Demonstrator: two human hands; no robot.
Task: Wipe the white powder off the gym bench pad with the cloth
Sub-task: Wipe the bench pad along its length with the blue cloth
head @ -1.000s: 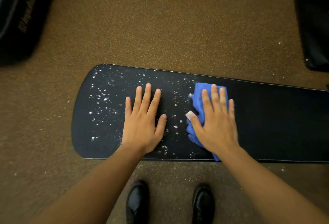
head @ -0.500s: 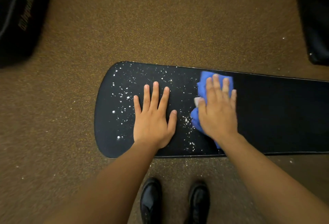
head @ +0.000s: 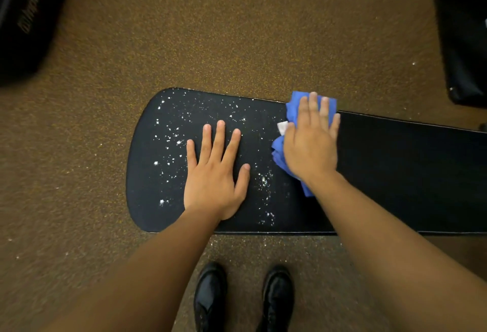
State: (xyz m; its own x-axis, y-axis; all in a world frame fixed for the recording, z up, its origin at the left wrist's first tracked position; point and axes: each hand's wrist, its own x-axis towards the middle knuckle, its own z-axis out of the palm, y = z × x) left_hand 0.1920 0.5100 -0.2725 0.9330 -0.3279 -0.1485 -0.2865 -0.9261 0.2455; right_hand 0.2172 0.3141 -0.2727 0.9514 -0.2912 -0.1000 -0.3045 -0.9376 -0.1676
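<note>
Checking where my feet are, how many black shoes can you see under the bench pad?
2: a left shoe and a right shoe, side by side on the carpet, both cut off by the frame's bottom edge.

Left hand (head: 216, 173) sits flat mid-frame, palm down, fingers straight and spread, thumb out to the right. Right hand (head: 312, 144) just right of it, fingers straight and together, pointing up-frame. Both forearms reach in from the bottom corners.
</note>
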